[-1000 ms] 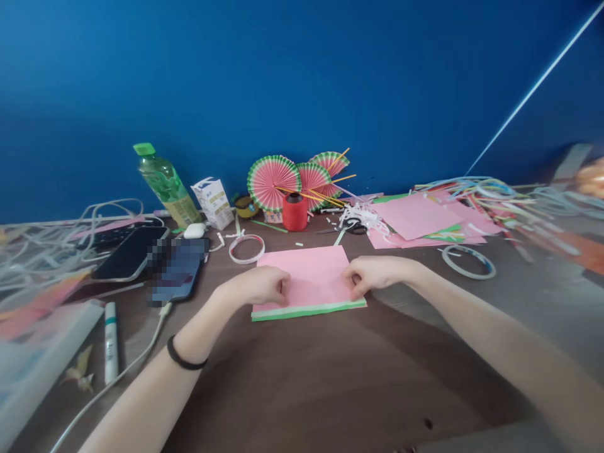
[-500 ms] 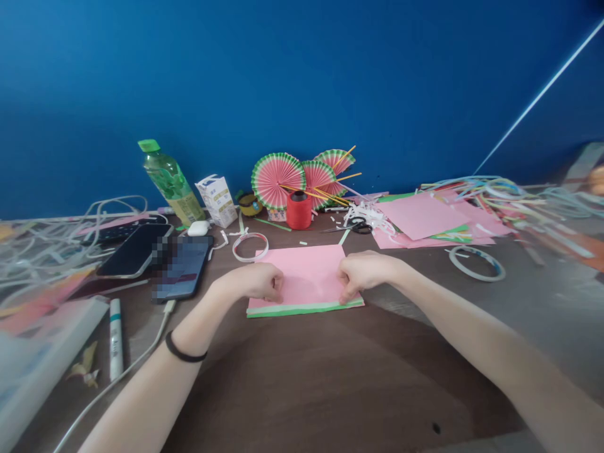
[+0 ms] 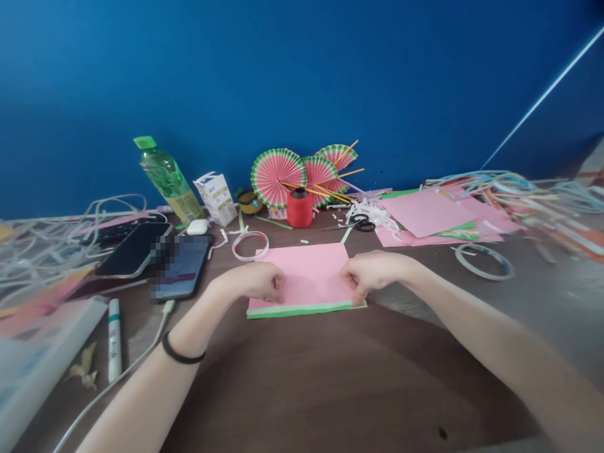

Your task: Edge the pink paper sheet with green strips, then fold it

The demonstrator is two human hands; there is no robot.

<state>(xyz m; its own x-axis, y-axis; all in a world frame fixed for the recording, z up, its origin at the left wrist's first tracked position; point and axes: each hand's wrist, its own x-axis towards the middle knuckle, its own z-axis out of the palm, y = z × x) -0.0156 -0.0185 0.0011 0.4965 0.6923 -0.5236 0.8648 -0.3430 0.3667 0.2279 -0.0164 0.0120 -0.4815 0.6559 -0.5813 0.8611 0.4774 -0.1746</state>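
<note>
A sheet of pink paper (image 3: 311, 274) lies flat on the dark table before me, with a white and green band (image 3: 306, 309) along its near edge. Curled over the paper's left side is my left hand (image 3: 264, 281), its thumb and fingers drawn together and touching the sheet. My right hand (image 3: 372, 275) is closed in a similar way at the right side, the thumb down on the banded edge near the corner. What the fingertips grip is partly hidden.
Behind the paper stand a red thread spool (image 3: 300, 209) and watermelon-patterned paper fans (image 3: 278, 177). Scissors (image 3: 361, 223), tape rolls (image 3: 250, 246) and pink sheets (image 3: 427, 212) lie around. Phones (image 3: 183, 267), a marker (image 3: 114, 340) and a green bottle (image 3: 168, 182) are on the left.
My right hand has shifted slightly right along the banded edge, its thumb now nearer the corner. My left hand stays in place. The view has turned slightly.
</note>
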